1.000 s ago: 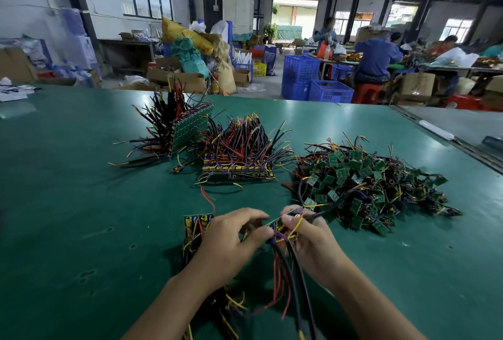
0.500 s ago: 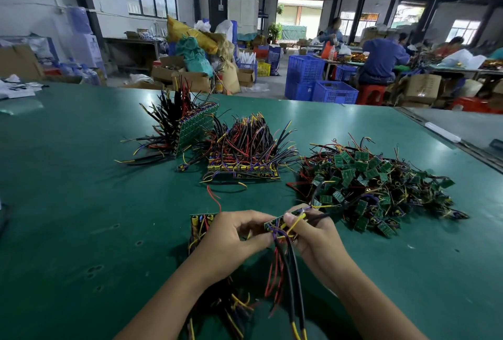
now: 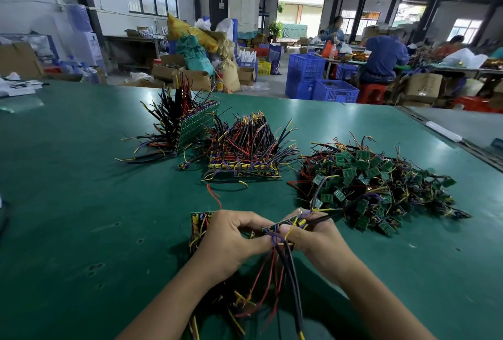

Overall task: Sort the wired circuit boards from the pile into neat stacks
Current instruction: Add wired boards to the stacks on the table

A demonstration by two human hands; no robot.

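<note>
Both hands meet over the near part of the desk (image 3: 68, 203). The left hand (image 3: 231, 241) and the right hand (image 3: 315, 236) each curl their fingers round one wired circuit board (image 3: 283, 222), pinching it between them. The board is a narrow strip; its long axis runs from the left hand's fingertips up and away toward the right hand's knuckles, with one edge turned to the camera. Its wires (image 3: 288, 266) – black, red, purple, yellow – hang down toward the person, between the two forearms.

Under and just left of the left hand lies a small stack (image 3: 198, 224) of boards, largely hidden by that hand; its wires trail back beneath the wrist. Just beyond and right of the right hand spreads the loose pile (image 3: 375, 184) of green boards and tangled wires, one black lead reaching from it to the right hand's fingers. Straight ahead of the hands sits a flat stack (image 3: 245, 168) with its wires bristling upward, and left of that an upright stack (image 3: 196, 124) stands on edge, its wires pointing left.

Past the far edge of the desk stand blue crates (image 3: 307, 73) and cardboard boxes (image 3: 190, 78) – what the crates hold cannot be made out.
</note>
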